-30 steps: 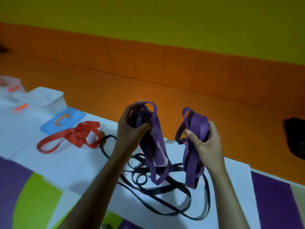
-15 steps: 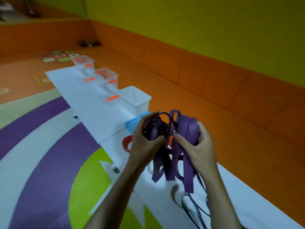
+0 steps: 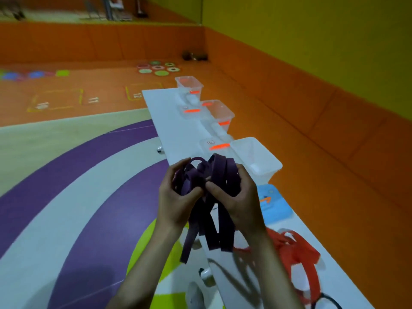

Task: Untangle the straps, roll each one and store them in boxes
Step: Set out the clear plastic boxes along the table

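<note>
A bunched purple strap [image 3: 209, 197] hangs in the air above the white table [image 3: 174, 121], its loose loops dangling below my hands. My left hand [image 3: 176, 197] grips the bundle's left side with curled fingers. My right hand [image 3: 236, 197] grips its right side, thumb pressed on the front. Both hands are close together. Just beyond them stands an empty clear plastic box [image 3: 258, 159]. A red strap [image 3: 296, 253] lies tangled on the table at the right, partly behind my right forearm. A black strap [image 3: 327, 302] shows at the lower right edge.
Two more clear boxes [image 3: 189, 84] [image 3: 220, 113] with orange clips stand farther along the table's right edge. Clear lids [image 3: 214, 144] lie beside them. A blue lid [image 3: 272, 204] rests behind my right hand. The floor on the left has purple, white and green bands.
My hands came together, gathering the purple strap into one bundle. My view swung left, so the boxes now line up ahead and the red strap sits at the lower right.
</note>
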{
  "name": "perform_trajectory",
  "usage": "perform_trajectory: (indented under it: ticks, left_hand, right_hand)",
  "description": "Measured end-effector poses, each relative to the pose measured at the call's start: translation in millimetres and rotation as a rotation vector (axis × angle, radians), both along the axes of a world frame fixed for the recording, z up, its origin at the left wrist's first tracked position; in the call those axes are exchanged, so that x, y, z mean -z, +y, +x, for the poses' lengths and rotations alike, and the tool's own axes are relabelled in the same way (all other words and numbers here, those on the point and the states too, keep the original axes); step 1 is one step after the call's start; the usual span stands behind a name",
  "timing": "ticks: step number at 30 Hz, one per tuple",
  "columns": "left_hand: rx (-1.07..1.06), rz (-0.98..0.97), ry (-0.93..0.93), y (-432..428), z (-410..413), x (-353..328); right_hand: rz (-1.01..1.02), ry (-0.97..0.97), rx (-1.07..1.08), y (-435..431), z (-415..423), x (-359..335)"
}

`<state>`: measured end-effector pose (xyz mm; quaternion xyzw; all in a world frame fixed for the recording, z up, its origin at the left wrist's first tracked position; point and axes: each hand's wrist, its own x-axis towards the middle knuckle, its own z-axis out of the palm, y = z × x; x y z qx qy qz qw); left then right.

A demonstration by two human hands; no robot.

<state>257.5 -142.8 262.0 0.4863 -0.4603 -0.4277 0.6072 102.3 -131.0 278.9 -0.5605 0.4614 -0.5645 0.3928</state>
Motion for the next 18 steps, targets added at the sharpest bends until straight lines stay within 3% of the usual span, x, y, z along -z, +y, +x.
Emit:
perform_trajectory:
  ticks: [10,18]
  left_hand:
    - [-0.113,-0.019,-0.034,-159.2,59.3,-6.2]
    - [-0.11,-0.033,-0.127,-288.7,108.0,-10.8]
  right_hand:
    - [0.015,-0.056,-0.141,-184.7,62.7,3.7]
    - [-0.002,-0.094,-0.127,-317.7,107.4,6.5]
